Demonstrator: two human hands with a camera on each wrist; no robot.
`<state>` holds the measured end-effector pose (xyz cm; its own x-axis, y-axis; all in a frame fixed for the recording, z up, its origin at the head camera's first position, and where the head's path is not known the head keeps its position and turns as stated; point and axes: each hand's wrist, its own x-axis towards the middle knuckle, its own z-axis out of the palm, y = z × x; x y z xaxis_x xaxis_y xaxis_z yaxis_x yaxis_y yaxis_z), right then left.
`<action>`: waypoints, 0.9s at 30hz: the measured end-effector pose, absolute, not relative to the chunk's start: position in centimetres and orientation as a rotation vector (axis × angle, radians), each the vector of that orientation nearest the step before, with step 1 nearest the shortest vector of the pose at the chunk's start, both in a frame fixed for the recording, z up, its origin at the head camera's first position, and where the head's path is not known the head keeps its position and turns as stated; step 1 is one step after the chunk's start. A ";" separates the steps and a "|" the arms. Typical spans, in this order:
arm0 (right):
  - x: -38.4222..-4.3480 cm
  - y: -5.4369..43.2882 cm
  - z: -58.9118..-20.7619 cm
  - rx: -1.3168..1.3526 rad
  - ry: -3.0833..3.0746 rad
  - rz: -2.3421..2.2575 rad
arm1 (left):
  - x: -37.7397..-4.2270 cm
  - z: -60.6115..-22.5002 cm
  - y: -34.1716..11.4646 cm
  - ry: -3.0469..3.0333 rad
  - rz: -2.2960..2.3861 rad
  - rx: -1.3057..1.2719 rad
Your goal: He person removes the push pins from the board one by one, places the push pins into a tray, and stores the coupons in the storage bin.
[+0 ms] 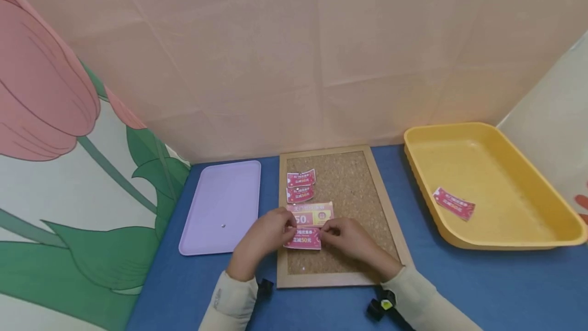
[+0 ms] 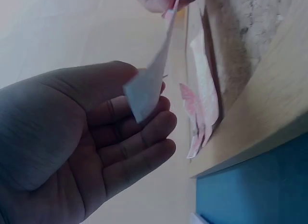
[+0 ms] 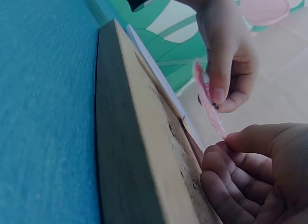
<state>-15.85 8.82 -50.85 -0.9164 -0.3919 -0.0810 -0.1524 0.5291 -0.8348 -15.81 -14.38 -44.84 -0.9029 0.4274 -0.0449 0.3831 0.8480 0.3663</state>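
My left hand [image 1: 268, 231] and right hand [image 1: 352, 240] pinch opposite ends of a pink paper coupon [image 1: 304, 241] over the lower part of a wood-framed cork board [image 1: 356, 183]. In both wrist views the coupon [image 2: 147, 91] stands off the cork, slightly bent. A thin, dark, pin-like tip shows by the left fingers, too small to identify. Just above the held coupon lies a larger pink-and-yellow coupon [image 1: 317, 213]. Two smaller pink coupons, an upper one [image 1: 300, 178] and a lower one [image 1: 300, 194], sit at the board's upper left, their edges curling.
Left of the board is a purple tray [image 1: 229, 183] with a small silver piece [image 1: 223, 226] on it. A deep yellow tub [image 1: 496, 183] stands to the right, holding one pink coupon [image 1: 454, 204]. Everything rests on a blue table [image 1: 459, 285] against a draped wall.
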 end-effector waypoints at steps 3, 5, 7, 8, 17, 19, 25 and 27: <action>-15.7 8.8 -50.6 -0.463 2.508 -1.345 | -15.5 -44.2 -14.5 2.901 0.567 0.653; -15.5 8.9 -50.3 -0.472 2.510 -1.352 | -15.3 -43.9 -14.6 2.896 0.588 0.656; -15.3 8.9 -49.9 -0.476 2.513 -1.355 | -15.2 -43.8 -14.7 2.894 0.600 0.659; -15.2 8.9 -49.8 -0.480 2.513 -1.361 | -15.1 -43.7 -14.7 2.889 0.610 0.662; -14.7 9.1 -48.8 -0.494 2.536 -1.377 | -14.7 -43.5 -14.8 2.855 0.689 0.720; -14.7 9.2 -48.8 -0.489 2.543 -1.366 | -14.7 -43.6 -14.7 2.856 0.703 0.749; -14.7 9.3 -49.2 -0.468 2.560 -1.338 | -14.5 -43.7 -14.7 2.838 0.756 0.778; -14.8 9.4 -49.3 -0.453 2.563 -1.330 | -14.5 -43.7 -14.7 2.838 0.770 0.763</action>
